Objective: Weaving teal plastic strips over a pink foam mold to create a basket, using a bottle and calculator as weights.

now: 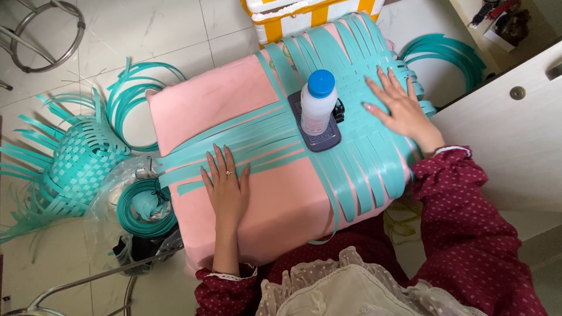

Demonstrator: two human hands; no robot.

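Pale marble-look floor tiles (152, 35) fill the background, with a white cabinet (509, 140) along the right edge and part of a chrome stool frame (47, 35) at the upper left. Centre of view: a large pink board (275, 210) lies across the person's lap, tilted slightly, its far end near a yellow-and-white box (304, 17). Teal strips (351, 117) are laid over the board in two directions, one band running from the far end towards the lap and a second band crossing it from the left, the two interlaced into a flat weave at the middle and right. A dark rounded rectangular plate (319, 137) sits on the crossing, and a white bottle (317, 102) with a blue cap stands upright on it. On the floor to the left rests a partly woven teal basket (82, 169) with loose ends fanning out; beside it, a clear bag (132, 187) holds a coil (145, 208) of the same strip. Further loose strip loops lie at the upper left and upper right of the board. The left hand (227, 187) lies flat and palm down, fingers spread, pressing the horizontal strips near the board's left-centre; it grasps nothing, and a ring shows on one finger. The right hand (398, 105) likewise lies flat with fingers splayed on the woven area at the right, just beside the bottle without touching it, holding nothing. Both sleeves are dark red with pale dots.
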